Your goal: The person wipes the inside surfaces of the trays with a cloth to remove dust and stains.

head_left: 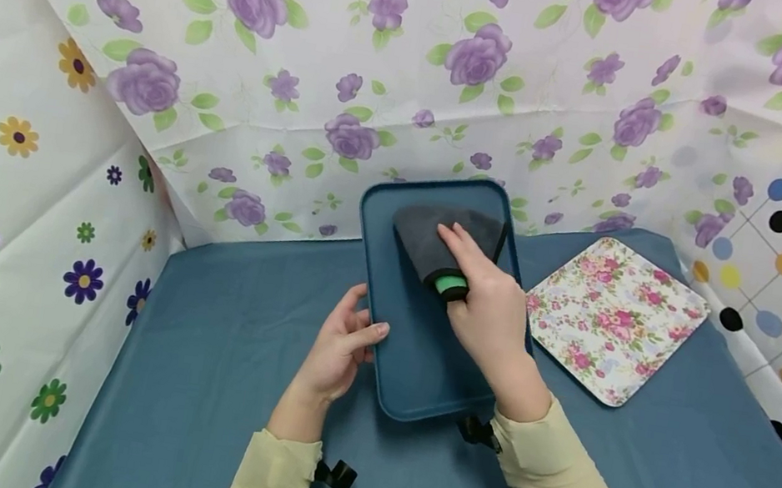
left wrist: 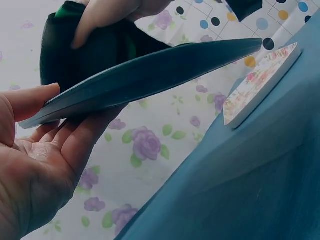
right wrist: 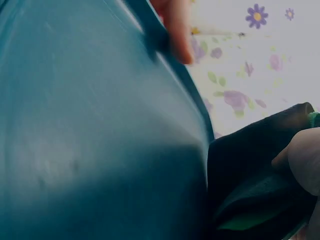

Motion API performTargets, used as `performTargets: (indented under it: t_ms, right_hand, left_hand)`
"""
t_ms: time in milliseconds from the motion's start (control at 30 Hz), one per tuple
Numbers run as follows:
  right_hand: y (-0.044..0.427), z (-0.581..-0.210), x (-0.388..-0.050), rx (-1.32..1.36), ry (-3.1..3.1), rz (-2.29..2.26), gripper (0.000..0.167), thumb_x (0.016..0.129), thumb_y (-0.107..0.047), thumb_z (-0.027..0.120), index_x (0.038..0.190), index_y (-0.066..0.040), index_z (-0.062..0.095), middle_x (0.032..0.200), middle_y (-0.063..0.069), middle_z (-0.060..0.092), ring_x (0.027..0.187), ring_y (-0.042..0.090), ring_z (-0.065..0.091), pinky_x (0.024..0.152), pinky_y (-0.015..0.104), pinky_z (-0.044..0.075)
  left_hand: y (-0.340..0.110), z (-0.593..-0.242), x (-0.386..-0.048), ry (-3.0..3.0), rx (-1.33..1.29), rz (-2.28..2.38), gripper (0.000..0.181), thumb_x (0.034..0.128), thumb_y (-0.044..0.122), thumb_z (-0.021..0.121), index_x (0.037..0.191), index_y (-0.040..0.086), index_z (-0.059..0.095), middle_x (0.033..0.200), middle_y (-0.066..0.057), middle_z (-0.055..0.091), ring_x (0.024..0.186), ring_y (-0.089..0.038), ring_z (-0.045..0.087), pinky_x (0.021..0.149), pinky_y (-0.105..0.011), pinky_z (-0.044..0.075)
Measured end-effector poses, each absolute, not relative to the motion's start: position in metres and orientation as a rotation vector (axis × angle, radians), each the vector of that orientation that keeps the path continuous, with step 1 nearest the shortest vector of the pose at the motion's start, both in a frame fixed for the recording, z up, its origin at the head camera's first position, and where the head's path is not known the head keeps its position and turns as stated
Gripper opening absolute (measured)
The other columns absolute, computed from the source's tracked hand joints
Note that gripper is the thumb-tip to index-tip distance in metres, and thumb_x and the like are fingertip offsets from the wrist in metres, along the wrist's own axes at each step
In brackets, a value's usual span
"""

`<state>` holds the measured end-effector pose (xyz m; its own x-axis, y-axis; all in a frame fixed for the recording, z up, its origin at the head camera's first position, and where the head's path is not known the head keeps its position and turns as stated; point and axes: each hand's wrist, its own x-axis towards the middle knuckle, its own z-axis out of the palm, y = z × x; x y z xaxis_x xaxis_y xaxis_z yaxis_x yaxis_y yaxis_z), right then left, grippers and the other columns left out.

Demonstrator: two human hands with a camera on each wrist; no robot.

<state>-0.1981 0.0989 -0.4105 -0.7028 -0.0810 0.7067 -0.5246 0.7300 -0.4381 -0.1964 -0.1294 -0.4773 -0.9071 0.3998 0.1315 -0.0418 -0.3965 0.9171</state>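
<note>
A blue rectangular tray is held up off the table, tilted, its inner face showing in the head view. The left hand grips its left rim, thumb over the edge and fingers underneath, as the left wrist view also shows with the hand beneath the tray. A dark grey cloth with a green patch lies against the upper part of the tray's inner face. The right hand holds this cloth, fingers over it and thumb by the green part. In the right wrist view the cloth bunches beside the tray.
A square board with a pink floral print lies on the blue-covered table to the right of the tray. Patterned sheets hang behind the table and at both sides.
</note>
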Motion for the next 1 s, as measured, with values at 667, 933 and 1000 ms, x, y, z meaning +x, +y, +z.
performTargets:
  t_ms: [667,933,1000]
  right_hand:
    - [0.087,-0.41,-0.199,0.731,-2.539,0.738,0.108,0.08,0.027,0.065,0.168,-0.03,0.04,0.177,0.008,0.024,0.163,0.031,0.019,0.126,0.058,0.027]
    - [0.088,-0.407,-0.194,0.727,-2.793,0.494,0.105,0.088,0.017,0.069,0.172,-0.028,0.026,0.18,0.008,-0.001,0.164,0.036,-0.001,0.127,0.065,0.015]
    - [0.087,-0.407,-0.196,0.726,-2.791,0.501,0.106,0.088,0.018,0.068,0.173,-0.029,0.024,0.18,0.007,-0.003,0.164,0.035,-0.003,0.127,0.065,0.015]
  left_hand:
    - [-0.128,-0.482,-0.195,1.666,0.528,2.334,0.057,0.1046,0.001,0.064,0.155,0.012,0.041,0.097,-0.002,0.072,0.063,-0.014,0.056,0.06,-0.027,0.046]
    - [-0.13,-0.478,-0.194,1.657,0.563,2.328,0.059,0.1055,0.0,0.062,0.158,0.009,0.036,0.12,-0.008,0.073,0.087,-0.016,0.073,0.074,-0.031,0.062]
    - [-0.129,-0.478,-0.195,1.662,0.565,2.316,0.058,0.1055,0.0,0.062,0.157,0.009,0.036,0.117,-0.006,0.073,0.082,-0.015,0.071,0.071,-0.029,0.06]
